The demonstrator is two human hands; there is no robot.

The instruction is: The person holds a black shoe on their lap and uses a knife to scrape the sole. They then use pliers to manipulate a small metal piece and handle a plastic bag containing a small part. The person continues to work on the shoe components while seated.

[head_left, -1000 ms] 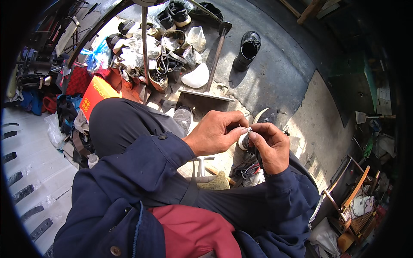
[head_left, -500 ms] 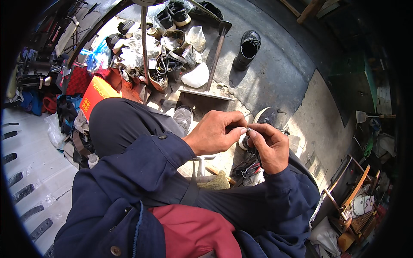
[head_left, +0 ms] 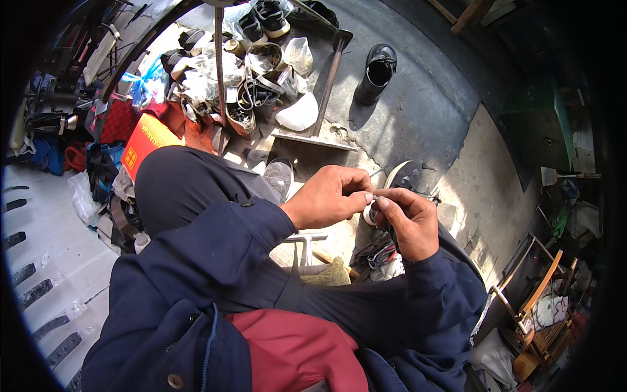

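My left hand [head_left: 330, 195] and my right hand [head_left: 413, 221] meet fingertip to fingertip above my lap. Between the pinched thumbs and forefingers sits a small shiny metal piece [head_left: 375, 198], too small to name and mostly covered by the fingers. Both hands are closed, the thumbs pressing against the bent forefingers. Below them, between my legs, are a metal T-shaped tool [head_left: 308, 243] and a tan lump [head_left: 331, 273]. A bundle of dark, tangled tools or cords [head_left: 380, 253] lies under my right hand.
A pile of shoes and plastic bags [head_left: 209, 81] fills the far left, beside an orange box [head_left: 145, 145]. One black shoe [head_left: 377, 75] stands on the floor ahead. A metal stand [head_left: 326, 98] rises near the pile. At right lies a wooden folding chair [head_left: 542, 297].
Both hands stay joined at nearly the same spot. The fingers have shifted very slightly around the small piece, and the left hand has edged a little to the right.
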